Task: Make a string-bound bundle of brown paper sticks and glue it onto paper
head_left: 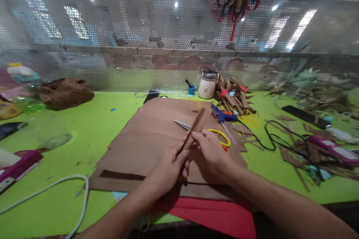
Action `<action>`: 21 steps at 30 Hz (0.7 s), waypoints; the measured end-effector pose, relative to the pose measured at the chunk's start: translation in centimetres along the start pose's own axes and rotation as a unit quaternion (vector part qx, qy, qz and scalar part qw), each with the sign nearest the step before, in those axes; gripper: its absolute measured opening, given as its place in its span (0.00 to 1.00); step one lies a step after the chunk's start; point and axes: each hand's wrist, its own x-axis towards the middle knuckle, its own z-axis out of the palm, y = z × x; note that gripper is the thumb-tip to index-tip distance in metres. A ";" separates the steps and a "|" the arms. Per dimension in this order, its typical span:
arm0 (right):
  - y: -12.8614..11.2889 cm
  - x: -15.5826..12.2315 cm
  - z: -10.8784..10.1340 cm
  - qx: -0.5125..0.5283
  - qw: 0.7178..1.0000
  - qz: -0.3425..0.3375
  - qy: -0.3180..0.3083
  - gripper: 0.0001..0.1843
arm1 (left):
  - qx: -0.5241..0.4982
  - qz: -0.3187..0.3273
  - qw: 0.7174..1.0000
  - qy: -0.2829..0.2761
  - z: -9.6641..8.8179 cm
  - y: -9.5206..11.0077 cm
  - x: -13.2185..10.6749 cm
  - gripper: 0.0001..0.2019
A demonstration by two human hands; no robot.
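Observation:
A narrow piece of brown paper, folded or rolled lengthwise, slants up and away between my hands. My left hand is closed around its lower end, thumb on top. Higher up, the fingers of my right hand pinch the paper's side. Beneath both hands lie large brown paper sheets. Scissors with yellow handles rest on the sheets beside my right hand, their blades partly behind the held paper. A blue glue gun lies just beyond them.
Brown paper rolls are heaped at the back near a white jar. A black cord winds across the right side among paper scraps. Red paper lies at the front edge. On the left are a clear jar and a white cable.

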 end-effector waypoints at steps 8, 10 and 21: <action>-3.0 4.7 -4.5 0.039 0.991 -0.073 0.109 0.06 | 0.045 -0.024 0.999 -0.019 -0.2 0.2 -0.7 0.18; -3.9 5.3 -5.8 0.069 0.987 -0.077 0.122 0.06 | 0.038 -0.048 0.998 -0.028 -0.3 0.6 -0.9 0.17; -3.8 2.3 -5.7 0.023 0.991 -0.046 -0.124 0.16 | -0.131 -0.095 0.984 -0.076 -0.6 3.0 -2.1 0.16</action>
